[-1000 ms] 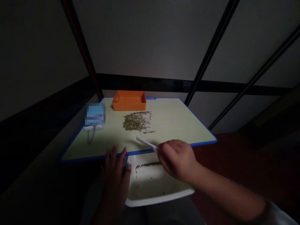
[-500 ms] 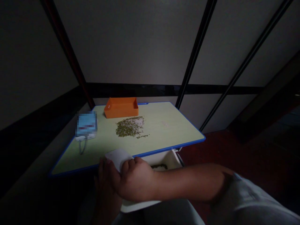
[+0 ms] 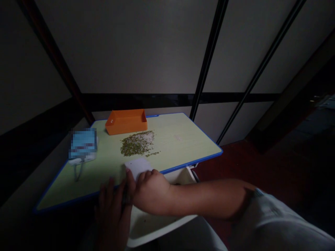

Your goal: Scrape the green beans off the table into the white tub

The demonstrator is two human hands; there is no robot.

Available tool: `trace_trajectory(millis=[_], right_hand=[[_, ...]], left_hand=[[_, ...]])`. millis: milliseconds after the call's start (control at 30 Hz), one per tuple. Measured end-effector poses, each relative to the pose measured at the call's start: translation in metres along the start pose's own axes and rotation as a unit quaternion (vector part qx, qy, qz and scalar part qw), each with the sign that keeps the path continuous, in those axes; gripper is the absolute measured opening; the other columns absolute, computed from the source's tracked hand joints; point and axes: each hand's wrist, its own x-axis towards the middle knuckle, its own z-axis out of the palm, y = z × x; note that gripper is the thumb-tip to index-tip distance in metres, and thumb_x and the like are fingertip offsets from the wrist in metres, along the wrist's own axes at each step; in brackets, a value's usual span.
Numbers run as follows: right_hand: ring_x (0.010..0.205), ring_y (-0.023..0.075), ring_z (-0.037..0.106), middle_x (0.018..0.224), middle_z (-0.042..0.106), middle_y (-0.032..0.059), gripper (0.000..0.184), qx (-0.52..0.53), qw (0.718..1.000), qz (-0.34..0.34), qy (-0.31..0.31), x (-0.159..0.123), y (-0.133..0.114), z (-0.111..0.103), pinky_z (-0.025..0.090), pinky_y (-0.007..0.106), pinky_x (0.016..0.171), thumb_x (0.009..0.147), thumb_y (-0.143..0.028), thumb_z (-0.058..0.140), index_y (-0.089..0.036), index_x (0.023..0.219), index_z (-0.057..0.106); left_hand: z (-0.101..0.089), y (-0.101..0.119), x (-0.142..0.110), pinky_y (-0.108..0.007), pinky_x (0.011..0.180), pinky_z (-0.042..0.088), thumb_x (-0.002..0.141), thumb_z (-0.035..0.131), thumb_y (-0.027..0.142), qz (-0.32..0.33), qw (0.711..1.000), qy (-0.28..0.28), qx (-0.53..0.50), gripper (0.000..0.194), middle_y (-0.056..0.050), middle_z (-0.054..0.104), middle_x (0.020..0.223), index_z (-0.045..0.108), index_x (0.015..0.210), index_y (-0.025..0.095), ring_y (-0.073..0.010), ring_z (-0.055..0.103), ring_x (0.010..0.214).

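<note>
My right hand (image 3: 151,191) is closed around a white card-like sheet (image 3: 138,166), which points forward over the near edge of the table. My left hand (image 3: 112,204) is low beside it on the left, in shadow, with its fingers stretched out and apart. Beyond the card, a spread pile of small green beans or seeds (image 3: 133,144) mixed with pale grains lies on the tabletop (image 3: 183,153). Below my right forearm, a white drawer (image 3: 157,228) stands pulled out under the table. My arm hides part of its inside.
An orange open box (image 3: 127,122) stands at the back of the table. On the left sits a blurred light-blue object (image 3: 83,143) with a white base and a grey loop. A few pale grains (image 3: 178,137) lie right of the pile. Wall panels (image 3: 141,45) rise behind.
My left hand has come away from the card, its fingers now spread. The card in my right hand has shifted forward over the tabletop. The whole view has turned slightly.
</note>
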Motion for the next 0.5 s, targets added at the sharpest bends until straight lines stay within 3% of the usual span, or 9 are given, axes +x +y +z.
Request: trace_trajectory(millis=[233,500], right_hand=[[0.062,0.0278,0.074,0.078,0.075,0.0240,0.052,-0.035,0.998,0.026,-0.037,-0.021,0.022,-0.003,0.051,0.034,0.047,0.096,-0.007,0.048,0.007,0.145,0.055],[0.065,0.0283,0.074,0.079,0.075,0.0235,0.052,-0.041,0.997,0.034,-0.058,-0.039,0.037,-0.006,0.053,0.035,0.049,0.098,-0.008,0.047,0.005,0.148,0.054]], left_hand=[[-0.010,0.002,0.010,-0.077,0.129,0.027,0.099,0.022,0.059,-0.006,1.000,-0.005,-0.019,0.070,-0.019,0.039,0.168,0.059,0.142,0.019,-0.0420,0.022,0.163],[-0.007,0.000,0.006,-0.076,0.130,0.026,0.101,0.022,0.052,0.007,1.000,-0.001,0.017,0.064,-0.017,0.033,0.171,0.051,0.149,0.020,-0.0398,0.019,0.164]])
